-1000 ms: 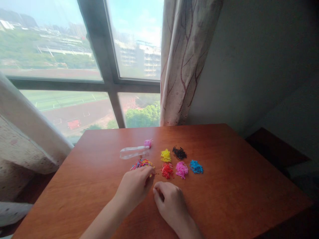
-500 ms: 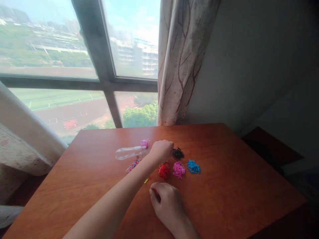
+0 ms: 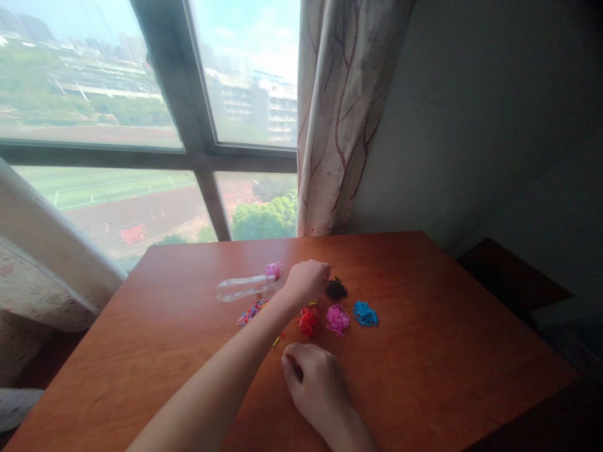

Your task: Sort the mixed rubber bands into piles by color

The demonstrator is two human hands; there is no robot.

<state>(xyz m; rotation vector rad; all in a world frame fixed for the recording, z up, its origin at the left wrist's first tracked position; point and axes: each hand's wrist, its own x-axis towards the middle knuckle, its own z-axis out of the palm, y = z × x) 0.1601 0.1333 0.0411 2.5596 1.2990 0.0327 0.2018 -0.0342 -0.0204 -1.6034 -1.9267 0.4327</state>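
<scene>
Worktop [image 3: 447, 339] under the left grip [image 3: 307, 280]: wood-look, smooth, sheen brightest to the grip's left. Left of that grip, a bottle [image 3: 241, 288] of clear, glossy plastic; just right of it, black bands [image 3: 336, 289], rubbery-looking. Curtain [image 3: 342, 119] beyond: matt, patterned cloth.

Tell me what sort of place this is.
Probably an upper-floor room in a home or dormitory, though that can't be certain. A wooden table stands by a large window looking down on a sports field, with a patterned curtain hanging beside it.

Bright window [image 3: 155, 159], patterned curtain [image 3: 342, 119], dim wall [image 3: 471, 119]
</scene>
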